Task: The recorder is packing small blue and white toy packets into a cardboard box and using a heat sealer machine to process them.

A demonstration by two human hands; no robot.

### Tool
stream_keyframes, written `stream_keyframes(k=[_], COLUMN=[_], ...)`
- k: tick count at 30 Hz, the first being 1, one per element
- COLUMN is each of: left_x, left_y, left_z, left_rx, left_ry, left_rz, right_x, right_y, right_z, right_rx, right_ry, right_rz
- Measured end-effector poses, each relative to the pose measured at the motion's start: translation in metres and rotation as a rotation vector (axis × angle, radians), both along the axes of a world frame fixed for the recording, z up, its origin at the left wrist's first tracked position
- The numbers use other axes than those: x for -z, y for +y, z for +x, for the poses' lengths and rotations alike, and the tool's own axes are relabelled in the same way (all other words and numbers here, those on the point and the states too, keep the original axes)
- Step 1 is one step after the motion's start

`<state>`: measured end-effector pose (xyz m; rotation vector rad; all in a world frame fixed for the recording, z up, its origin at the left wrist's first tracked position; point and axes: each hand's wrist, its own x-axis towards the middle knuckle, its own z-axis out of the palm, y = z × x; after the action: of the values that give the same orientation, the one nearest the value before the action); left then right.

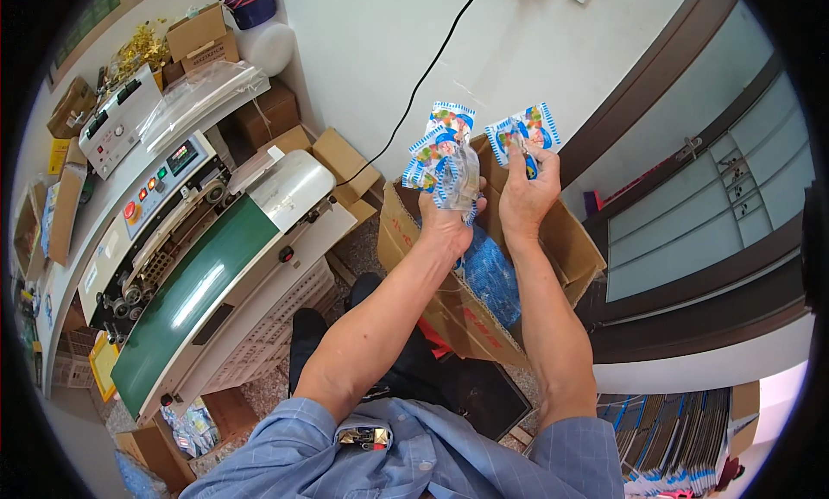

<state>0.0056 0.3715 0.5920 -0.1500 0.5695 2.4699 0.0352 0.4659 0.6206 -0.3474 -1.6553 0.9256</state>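
Note:
Several small blue-and-white candy packets (439, 158) with colourful printed fronts lie fanned in my left hand (445, 227), its fingers closed around their lower part and mostly hidden behind them. My right hand (529, 192) pinches a single packet of the same kind (537, 128) between thumb and fingers, just to the right of the bunch. A gap separates it from the left hand's packets. Both hands are above a large open cardboard box (401, 231). Inside that box, blue plastic wrapping (492, 279) shows between my forearms.
To the left stands a sealing machine (173, 184) with a green conveyor belt (203, 296). Open boxes (203, 37) stand behind it. A black cable (420, 80) hangs along the wall. On the right is a brown-framed glass door (691, 231), with a stack of flat sheets (669, 438) below.

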Motion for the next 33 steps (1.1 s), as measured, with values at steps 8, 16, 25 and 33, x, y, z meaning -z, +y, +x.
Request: stream_keyframes(k=[8,16,25,33], left_x=[0.012,0.009,0.006,-0.001], left_y=[-0.023,-0.050,-0.061,-0.050], left_z=[-0.020,-0.027,-0.021,-0.013], left_rx=[0.010,0.015,-0.005,0.093], left_ry=[0.043,0.037,0.070,0.065], left_rz=[0.058,0.056,-0.046,-0.021], right_x=[0.069,0.175,0.266,0.076], right_y=[0.030,0.082,0.062,0.113], right_z=[0.016,0.038,0.057,0.012], right_rx=[-0.010,-0.050,0.021,-0.564], right_ry=[-0.461,-1.121,-1.353,-1.493], right_rz=[0.138,0.704,0.750,0.181])
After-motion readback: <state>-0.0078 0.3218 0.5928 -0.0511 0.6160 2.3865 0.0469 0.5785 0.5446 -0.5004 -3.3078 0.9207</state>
